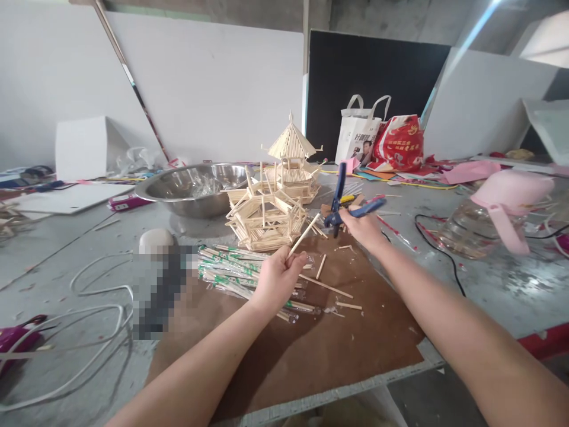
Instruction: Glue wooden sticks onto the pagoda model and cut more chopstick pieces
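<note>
My left hand [278, 279] is closed, pinching a thin wooden stick [304, 234] that slants up to the right. My right hand [362, 228] grips the blue-handled cutters [342, 198], whose handles are spread apart and whose jaws sit near the stick's upper tip. Just behind stands a hexagonal base of stacked sticks [264, 219]. Further back is a stick pavilion with a pointed roof [292, 160]. Wrapped chopsticks [231, 270] lie in a pile under my left hand on a brown board [302, 350]. Cut stick pieces [326, 286] lie on the board.
A steel bowl [195, 190] sits behind the models. White cable [95, 326] loops at the left. At the right are a clear jug with a pink lid [498, 216] and a black cord [438, 252]. Bags [382, 142] stand at the back.
</note>
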Tool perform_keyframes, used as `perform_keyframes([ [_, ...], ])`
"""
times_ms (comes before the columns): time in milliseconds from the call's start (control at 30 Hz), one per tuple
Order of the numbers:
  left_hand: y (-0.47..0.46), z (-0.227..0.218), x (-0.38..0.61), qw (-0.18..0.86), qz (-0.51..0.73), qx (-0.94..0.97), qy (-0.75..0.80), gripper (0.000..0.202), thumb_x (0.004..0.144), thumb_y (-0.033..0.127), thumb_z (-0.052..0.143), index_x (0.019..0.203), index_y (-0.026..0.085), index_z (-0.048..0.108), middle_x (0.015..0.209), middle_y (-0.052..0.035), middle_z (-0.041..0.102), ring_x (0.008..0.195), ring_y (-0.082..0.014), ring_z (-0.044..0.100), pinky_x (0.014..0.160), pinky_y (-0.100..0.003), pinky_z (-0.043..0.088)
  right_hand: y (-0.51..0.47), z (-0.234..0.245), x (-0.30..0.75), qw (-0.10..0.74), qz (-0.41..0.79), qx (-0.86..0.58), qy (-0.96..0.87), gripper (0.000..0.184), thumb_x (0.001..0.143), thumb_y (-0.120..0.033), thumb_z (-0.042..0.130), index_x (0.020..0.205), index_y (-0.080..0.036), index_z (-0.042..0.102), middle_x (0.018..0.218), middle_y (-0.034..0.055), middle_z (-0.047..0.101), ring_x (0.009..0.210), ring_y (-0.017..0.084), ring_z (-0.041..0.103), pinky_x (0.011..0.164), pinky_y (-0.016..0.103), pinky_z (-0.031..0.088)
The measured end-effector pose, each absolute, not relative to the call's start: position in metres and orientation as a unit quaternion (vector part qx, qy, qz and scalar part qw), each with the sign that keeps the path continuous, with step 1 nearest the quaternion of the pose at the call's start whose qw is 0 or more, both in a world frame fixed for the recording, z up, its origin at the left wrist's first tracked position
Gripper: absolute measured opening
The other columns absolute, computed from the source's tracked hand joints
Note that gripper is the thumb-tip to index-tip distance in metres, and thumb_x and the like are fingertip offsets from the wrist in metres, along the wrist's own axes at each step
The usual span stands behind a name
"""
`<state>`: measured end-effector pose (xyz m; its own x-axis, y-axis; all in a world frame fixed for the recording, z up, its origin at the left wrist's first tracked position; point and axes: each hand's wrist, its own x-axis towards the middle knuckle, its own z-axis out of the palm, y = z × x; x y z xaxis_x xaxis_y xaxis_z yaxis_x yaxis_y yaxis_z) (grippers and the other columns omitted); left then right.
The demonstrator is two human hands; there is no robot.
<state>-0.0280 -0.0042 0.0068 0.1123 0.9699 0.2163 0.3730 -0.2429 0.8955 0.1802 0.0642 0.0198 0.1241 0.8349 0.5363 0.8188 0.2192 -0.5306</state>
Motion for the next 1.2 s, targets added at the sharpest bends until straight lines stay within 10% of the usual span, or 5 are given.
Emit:
perform_keyframes([
  [733, -0.001, 0.001, -0.030, 0.319, 0.421, 0.684, 0.504, 0.030, 0.066, 0.039, 0.049, 0.051, 0.018, 0.033, 0.046, 0.0058, 0.041, 0.048, -0.0085, 0.042, 0.047, -0.019, 0.030, 0.052, 0.009, 0.179, 0.464, 0.173, -0.597, -0.631, 0.026, 0.071, -0.038, 0.046, 0.053, -0.020, 0.050, 0.037, -0.0040, 0.048, 0.037, 0.011, 0.047, 0.046, 0.023, 0.038],
  [967, 0.000, 0.000, -0.030, 0.354, 0.420, 0.672, 0.496, 0.033, 0.068, 0.039, 0.049, 0.052, 0.018, 0.029, 0.046, 0.0062, 0.037, 0.051, -0.0093, 0.046, 0.048, -0.019, 0.033, 0.061, 0.020, 0.190, 0.630, 0.382, -0.530, -0.420, 0.029, 0.070, -0.040, 0.045, 0.053, -0.017, 0.047, 0.039, -0.0016, 0.051, 0.029, 0.008, 0.043, 0.028, 0.020, 0.030],
  [1200, -0.003, 0.006, -0.027, 0.420, 0.434, 0.639, 0.476, 0.026, 0.067, 0.039, 0.051, 0.058, 0.015, 0.045, 0.054, 0.0030, 0.050, 0.054, -0.0115, 0.052, 0.051, -0.021, 0.039, 0.045, 0.042, 0.196, 0.600, 0.577, -0.430, -0.350, 0.027, 0.073, -0.037, 0.044, 0.056, -0.016, 0.048, 0.034, -0.0020, 0.049, 0.023, 0.008, 0.039, 0.023, 0.019, 0.025],
])
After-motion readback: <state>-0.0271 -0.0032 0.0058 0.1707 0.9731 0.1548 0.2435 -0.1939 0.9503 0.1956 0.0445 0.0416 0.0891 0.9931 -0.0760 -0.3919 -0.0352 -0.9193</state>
